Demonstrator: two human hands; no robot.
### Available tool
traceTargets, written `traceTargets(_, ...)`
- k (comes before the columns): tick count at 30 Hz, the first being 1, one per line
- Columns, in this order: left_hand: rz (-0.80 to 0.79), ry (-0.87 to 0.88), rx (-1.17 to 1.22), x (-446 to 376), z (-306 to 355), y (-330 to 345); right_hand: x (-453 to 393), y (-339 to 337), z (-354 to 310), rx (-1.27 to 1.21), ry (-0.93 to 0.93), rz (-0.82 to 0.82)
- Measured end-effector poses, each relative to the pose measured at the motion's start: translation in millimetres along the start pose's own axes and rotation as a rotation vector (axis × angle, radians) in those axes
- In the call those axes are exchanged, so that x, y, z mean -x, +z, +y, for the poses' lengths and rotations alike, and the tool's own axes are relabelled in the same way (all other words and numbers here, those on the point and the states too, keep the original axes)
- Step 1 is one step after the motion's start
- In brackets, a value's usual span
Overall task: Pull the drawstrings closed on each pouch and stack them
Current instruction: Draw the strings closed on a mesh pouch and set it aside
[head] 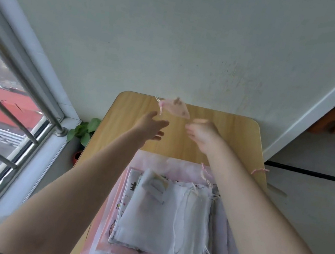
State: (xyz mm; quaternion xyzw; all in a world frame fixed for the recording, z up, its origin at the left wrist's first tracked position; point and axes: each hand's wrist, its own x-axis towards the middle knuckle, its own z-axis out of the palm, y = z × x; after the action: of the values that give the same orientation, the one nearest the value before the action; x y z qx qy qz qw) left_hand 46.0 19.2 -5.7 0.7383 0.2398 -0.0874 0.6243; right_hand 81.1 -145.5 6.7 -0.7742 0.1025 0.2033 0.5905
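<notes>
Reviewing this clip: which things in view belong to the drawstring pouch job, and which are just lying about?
Part of the job:
- small pink pouch, apparently in the air past both hands
- pile of pouches on the wooden table
- left hand, fingers spread
- right hand, fingers loosely curled, holding nothing

Just lying about:
- potted plant by the window
- loose pink string at the table's right edge

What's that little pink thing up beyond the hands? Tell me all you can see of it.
The pink pouch is a small, thin cloth bag with a few brownish marks. It looks blurred and tilted, over the table's far edge, with pale strings trailing at its left end. It sits just beyond both hands, and neither plainly touches it. Whether it is airborne or lying on the table is unclear.
</notes>
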Motion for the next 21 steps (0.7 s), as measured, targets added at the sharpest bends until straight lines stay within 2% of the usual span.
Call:
traceTargets(3,-0.014,0.082,-0.370,12.3,-7.1,7.8,2.2,-4.5,6.7,0.172,0.004,0.000)
traceTargets(5,-0.148,0.168,-0.552,30.6,-12.6,15.7,14.9,-3.5,9.9,0.199,-0.037,-0.044)
traceTargets(8,-0.434,0.284,-0.784,65.7,-24.4,29.4,39.1,-1.4,14.9,0.237,-0.106,-0.129)
traceTargets(10,-0.524,0.309,-0.890,84.9,-37.9,34.7,56.9,-3.6,19.6,0.276,-0.133,-0.169)
traceTargets(13,-0.431,0.332,-0.926,98.0,-59.8,37.5,77.8,-9.7,27.0,0.331,-0.157,-0.190)
traceTargets(17,-0.225,0.352,-0.756,112.0,-74.0,42.7,101.9,-17.7,38.0,0.359,-0.169,-0.159)
traceTargets(21,-0.279,0.419,-0.735,121.7,-75.3,47.6,120.3,-21.5,45.4,0.469,-0.169,-0.109)
